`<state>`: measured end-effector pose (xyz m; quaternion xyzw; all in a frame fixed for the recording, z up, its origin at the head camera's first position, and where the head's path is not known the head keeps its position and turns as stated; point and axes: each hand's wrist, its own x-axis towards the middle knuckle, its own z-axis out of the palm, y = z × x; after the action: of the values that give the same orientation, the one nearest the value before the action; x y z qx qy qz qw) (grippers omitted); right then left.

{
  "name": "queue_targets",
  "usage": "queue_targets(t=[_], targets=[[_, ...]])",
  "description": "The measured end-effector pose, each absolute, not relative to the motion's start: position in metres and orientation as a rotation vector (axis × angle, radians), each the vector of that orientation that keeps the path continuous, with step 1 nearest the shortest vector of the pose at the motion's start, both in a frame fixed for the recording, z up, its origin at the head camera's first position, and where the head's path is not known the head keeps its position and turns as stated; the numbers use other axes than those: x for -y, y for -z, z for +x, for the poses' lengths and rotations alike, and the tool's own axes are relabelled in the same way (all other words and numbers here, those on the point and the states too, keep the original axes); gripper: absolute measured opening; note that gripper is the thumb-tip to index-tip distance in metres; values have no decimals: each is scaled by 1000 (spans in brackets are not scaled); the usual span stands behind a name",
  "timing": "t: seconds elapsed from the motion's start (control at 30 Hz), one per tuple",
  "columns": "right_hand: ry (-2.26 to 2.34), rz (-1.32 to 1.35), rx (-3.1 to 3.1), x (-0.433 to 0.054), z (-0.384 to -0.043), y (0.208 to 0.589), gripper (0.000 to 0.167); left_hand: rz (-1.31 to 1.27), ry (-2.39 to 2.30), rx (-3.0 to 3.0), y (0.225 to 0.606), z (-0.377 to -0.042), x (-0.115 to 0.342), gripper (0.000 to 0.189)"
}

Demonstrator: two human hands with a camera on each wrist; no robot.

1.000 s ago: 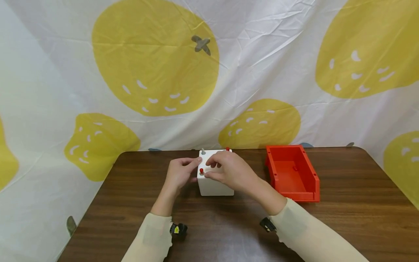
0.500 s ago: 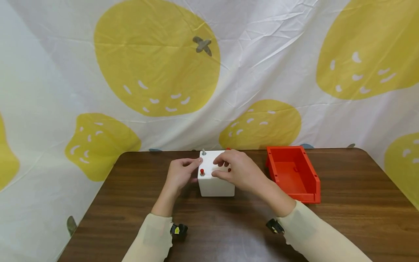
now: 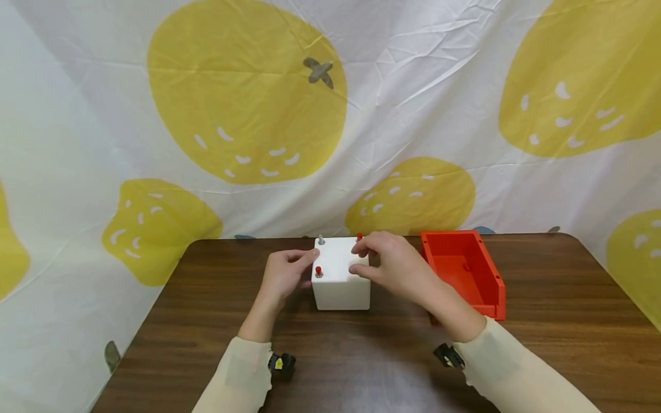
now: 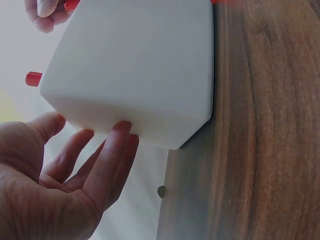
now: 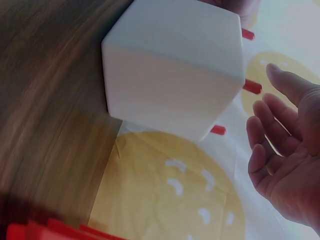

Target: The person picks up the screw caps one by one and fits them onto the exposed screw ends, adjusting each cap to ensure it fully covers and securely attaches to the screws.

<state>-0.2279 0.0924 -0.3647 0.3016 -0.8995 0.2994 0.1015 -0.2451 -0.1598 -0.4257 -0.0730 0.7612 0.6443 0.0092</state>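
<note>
A white box (image 3: 341, 295) stands on the table, with small posts at its top corners. The front-left post (image 3: 318, 271) has a red cap over a metal base, while the back-left post (image 3: 321, 240) is bare metal. Red also tops the back-right post (image 3: 359, 236). My left hand (image 3: 281, 276) holds the box's left side, thumb at the top edge and fingertips against the side face. At the front-right corner, my right hand (image 3: 395, 267) hovers with bent fingers and thumb apart, holding nothing. In the right wrist view a red-capped post (image 5: 252, 86) is just beside its fingertips.
A red open-front bin (image 3: 462, 275) sits right of the box, partly behind my right forearm. The brown wooden table (image 3: 206, 321) ends at a white cloth (image 3: 403, 103) printed with yellow fruit.
My right hand has moved rightward across the box top, from the front-left post to the front-right corner. The left hand and the box have stayed put.
</note>
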Motion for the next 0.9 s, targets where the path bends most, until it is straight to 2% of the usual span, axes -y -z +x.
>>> queue_targets(t=[0.2, 0.43, 0.9], targets=[[-899, 846, 2675, -104, -228, 363, 32, -229, -2008, -2382, 426, -245, 160, 39], [-915, 821, 2686, -120, -229, 362, 26, -226, -1995, -2390, 427, -245, 160, 41], [-863, 748, 2739, -152, -232, 360, 26, -237, -1999, -2381, 427, -246, 160, 42]])
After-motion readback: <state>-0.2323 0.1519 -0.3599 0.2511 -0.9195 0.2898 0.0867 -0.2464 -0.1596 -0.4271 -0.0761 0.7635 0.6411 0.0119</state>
